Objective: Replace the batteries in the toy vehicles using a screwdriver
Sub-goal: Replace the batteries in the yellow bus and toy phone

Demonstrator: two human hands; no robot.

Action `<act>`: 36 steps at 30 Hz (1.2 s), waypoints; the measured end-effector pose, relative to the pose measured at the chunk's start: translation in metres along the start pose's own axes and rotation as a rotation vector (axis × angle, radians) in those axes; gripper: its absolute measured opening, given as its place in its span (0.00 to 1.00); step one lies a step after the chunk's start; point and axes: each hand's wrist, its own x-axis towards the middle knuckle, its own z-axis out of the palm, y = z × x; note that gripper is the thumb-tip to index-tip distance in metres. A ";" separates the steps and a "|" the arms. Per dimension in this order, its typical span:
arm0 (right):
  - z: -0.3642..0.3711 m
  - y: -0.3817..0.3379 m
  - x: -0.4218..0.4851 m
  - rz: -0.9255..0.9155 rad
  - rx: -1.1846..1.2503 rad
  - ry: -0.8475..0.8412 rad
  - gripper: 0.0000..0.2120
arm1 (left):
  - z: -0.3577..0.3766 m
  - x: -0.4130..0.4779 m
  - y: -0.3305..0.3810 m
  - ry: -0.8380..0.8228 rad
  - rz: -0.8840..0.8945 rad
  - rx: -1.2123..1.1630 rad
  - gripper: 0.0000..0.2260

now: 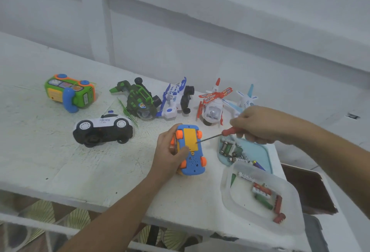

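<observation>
Nearest the viewer, at the right end of the white table (60, 161), a clear plastic container (227, 189) is seen, in which several loose batteries (262, 191) with red and green jackets are scattered. Just beyond it, and partly overlapped by its rim, a light-blue tray (263, 151) is set, and more batteries (227, 148) are heaped in its left corner.

To the left of the tray, the blue toy car (192, 160) is turned belly up on the table, so that its orange wheels and its yellow battery cover (190, 138) are shown. The car is gripped from its left side by the left hand (170, 152), with the fingers curled round the body and the thumb laid across the lower edge of the cover. A screwdriver (228, 132) with a red handle is pinched in the curled fingers of the right hand (258, 124), which is held above the tray; the thin shaft is slanted down to the left and its tip is placed at the right edge of the yellow cover.

Farther back on the left, a black-and-white police car (102, 129) is laid on its side. Along the far edge a row of toys is ranged: a green and orange bus (68, 93), a green camouflage vehicle (138, 101), a white and blue plane (174, 99), a red and white helicopter (214, 104) and a white and pale-blue plane (245, 99).
</observation>
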 end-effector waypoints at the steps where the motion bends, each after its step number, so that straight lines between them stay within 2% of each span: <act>1: -0.007 0.017 0.002 0.004 0.124 0.006 0.17 | 0.000 0.000 0.001 -0.004 0.008 -0.022 0.24; 4: -0.023 0.077 0.005 -0.005 0.615 0.181 0.14 | -0.001 0.001 0.007 -0.021 0.058 -0.084 0.26; 7: -0.013 0.139 0.011 0.157 1.116 0.446 0.12 | 0.000 0.002 0.015 -0.045 0.106 -0.120 0.31; 10: 0.015 0.184 0.026 0.325 1.380 0.621 0.09 | 0.003 0.004 0.015 -0.086 0.108 -0.161 0.37; 12: 0.034 0.203 0.037 0.434 1.308 0.655 0.07 | 0.004 0.006 0.008 -0.062 0.101 -0.199 0.31; 14: 0.053 0.219 0.048 0.488 1.101 0.651 0.09 | 0.005 0.007 0.004 -0.073 0.094 -0.223 0.26; 17: 0.071 0.228 0.061 0.474 0.782 0.692 0.15 | 0.007 0.008 0.002 -0.101 0.057 -0.265 0.34; 18: 0.073 0.227 0.063 0.470 0.690 0.714 0.16 | 0.008 0.007 0.004 -0.111 0.058 -0.277 0.33; 20: 0.076 0.224 0.066 0.452 0.519 0.728 0.17 | 0.008 0.008 0.003 -0.114 0.075 -0.294 0.23; 22: 0.077 0.220 0.066 0.441 0.408 0.716 0.17 | 0.007 0.006 0.002 -0.138 0.070 -0.315 0.21; 28: 0.080 0.218 0.070 0.441 0.378 0.623 0.13 | 0.012 0.004 0.007 -0.117 0.028 -0.359 0.22; 29: 0.079 0.218 0.069 0.437 0.388 0.623 0.13 | 0.012 0.003 0.007 -0.097 0.017 -0.357 0.23; 31: 0.079 0.218 0.067 0.426 0.418 0.629 0.13 | 0.011 0.004 0.006 -0.060 -0.022 -0.315 0.20; 36: 0.079 0.221 0.064 0.384 0.479 0.629 0.11 | 0.008 0.005 -0.003 -0.052 -0.045 -0.247 0.21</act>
